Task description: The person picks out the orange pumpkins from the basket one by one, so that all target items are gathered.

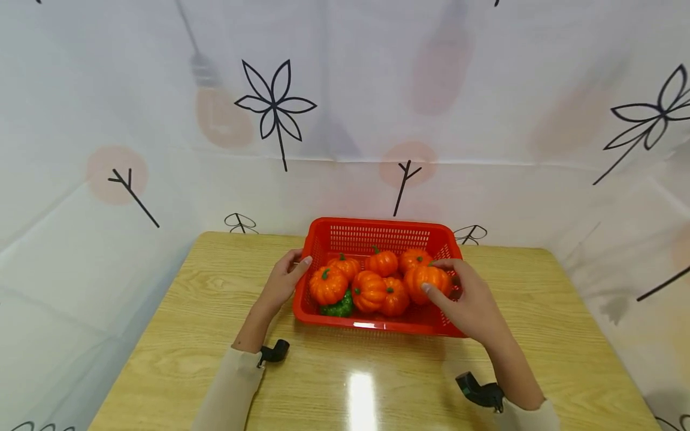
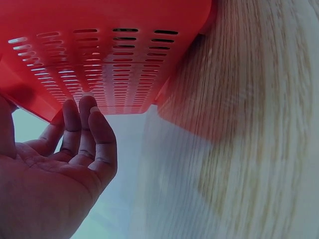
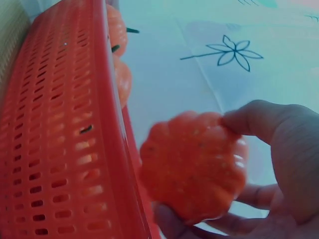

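R grip (image 1: 471, 308) pinching pumpkin (image 1: 420, 280) btwn thumb/fingers (image 1: 446, 263), L grip (image 1: 283, 281) clamped on bskt (image 1: 334, 322) rim

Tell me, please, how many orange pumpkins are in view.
7. The right hand holds one pumpkin; the red basket holds a back-left one, back-middle one, back-right one, front-left one, front-middle one and front-right one. Others may be hidden beneath.

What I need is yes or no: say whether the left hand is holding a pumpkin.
No, the left hand holds the side of the red basket, while the right hand grips an orange pumpkin.
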`<control>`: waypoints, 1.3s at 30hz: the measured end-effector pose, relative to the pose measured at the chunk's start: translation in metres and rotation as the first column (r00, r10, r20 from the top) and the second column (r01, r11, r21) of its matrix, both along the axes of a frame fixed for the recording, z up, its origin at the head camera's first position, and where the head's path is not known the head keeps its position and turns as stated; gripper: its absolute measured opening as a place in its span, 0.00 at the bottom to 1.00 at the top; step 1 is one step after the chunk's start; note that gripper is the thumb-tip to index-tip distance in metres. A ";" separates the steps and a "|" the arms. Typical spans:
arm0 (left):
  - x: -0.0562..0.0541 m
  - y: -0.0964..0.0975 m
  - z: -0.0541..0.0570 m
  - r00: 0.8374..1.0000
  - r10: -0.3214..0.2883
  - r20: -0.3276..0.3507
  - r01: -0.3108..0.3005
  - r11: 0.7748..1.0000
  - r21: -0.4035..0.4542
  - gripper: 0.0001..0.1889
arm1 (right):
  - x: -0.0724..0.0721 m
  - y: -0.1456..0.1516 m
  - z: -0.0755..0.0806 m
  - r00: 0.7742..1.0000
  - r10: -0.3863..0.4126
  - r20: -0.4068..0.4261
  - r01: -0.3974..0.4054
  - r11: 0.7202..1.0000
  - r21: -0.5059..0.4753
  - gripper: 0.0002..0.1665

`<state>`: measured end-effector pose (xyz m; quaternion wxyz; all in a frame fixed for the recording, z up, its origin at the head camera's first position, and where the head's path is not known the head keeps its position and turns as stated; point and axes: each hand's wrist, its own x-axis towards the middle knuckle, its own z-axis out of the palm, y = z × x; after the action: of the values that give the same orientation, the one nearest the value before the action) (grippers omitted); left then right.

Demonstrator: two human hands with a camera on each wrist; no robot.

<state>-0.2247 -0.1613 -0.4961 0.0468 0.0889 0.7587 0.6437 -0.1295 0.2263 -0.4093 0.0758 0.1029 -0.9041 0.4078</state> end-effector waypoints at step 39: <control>-0.002 0.001 -0.003 1.000 0.011 -0.004 -0.010 1.000 0.023 0.27 | -0.049 0.090 -0.037 0.969 -0.063 -0.238 -0.074 0.847 -0.526 0.39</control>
<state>-0.2269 -0.1605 -0.4988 0.0409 0.0867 0.7519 0.6523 -0.1786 0.3165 -0.4459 0.2115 0.1303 -0.7392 0.6260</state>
